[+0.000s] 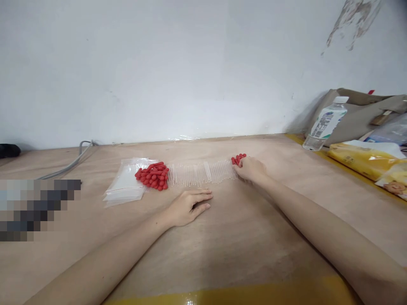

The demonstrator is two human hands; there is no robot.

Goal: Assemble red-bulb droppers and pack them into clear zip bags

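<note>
My left hand (190,207) lies on the wooden table with its fingers stretched out, holding nothing. It is just in front of a row of thin clear tubes (193,174) that look like dropper tubes. At the row's left end is a pile of red rubber bulbs (154,176), partly over a stack of clear plastic bags (127,180). My right hand (251,169) is at the row's right end with its fingers curled together. A few more red bulbs (239,158) show just beyond its fingertips. What the fingers pinch is hidden.
On the right stand a plastic bottle (326,125) and a grey-beige bag (359,112), with yellow packages (362,159) in front. A grey cable (68,167) runs along the left. Yellow tape (222,292) edges the table's front. A white wall (159,76) rises behind.
</note>
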